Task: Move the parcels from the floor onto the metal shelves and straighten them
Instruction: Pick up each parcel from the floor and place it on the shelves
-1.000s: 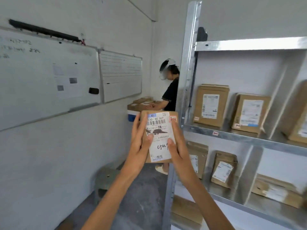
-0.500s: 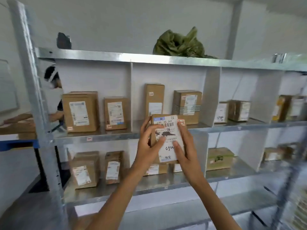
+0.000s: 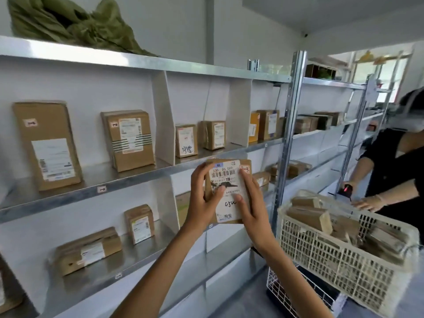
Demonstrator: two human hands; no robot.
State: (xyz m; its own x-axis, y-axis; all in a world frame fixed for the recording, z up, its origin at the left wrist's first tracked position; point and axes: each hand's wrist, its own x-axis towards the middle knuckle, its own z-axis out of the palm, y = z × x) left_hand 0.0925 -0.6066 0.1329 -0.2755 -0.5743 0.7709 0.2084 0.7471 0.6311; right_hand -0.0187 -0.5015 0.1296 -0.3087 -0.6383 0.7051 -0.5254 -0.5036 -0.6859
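Small parcel (image 3: 228,191) held upright in mid-air before the metal shelves (image 3: 128,173), long axis vertical, white label facing the camera. Left hand (image 3: 203,198) grips its left edge, right hand (image 3: 249,203) its right edge, thumbs pressed on the label.

Held parcel (image 3: 228,189) label (image 3: 226,177): "530 05 069", handwritten "cju", "淘宝".

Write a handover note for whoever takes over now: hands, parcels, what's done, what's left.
Hands: left grip and right grip both hold the labelled parcel upright, in front of the middle shelf, not yet set down.
Done: several shelved parcels stand on the metal shelves.
Left: shelve this parcel; more parcels wait in the white basket; the flat parcel on the lower shelf may need straightening.
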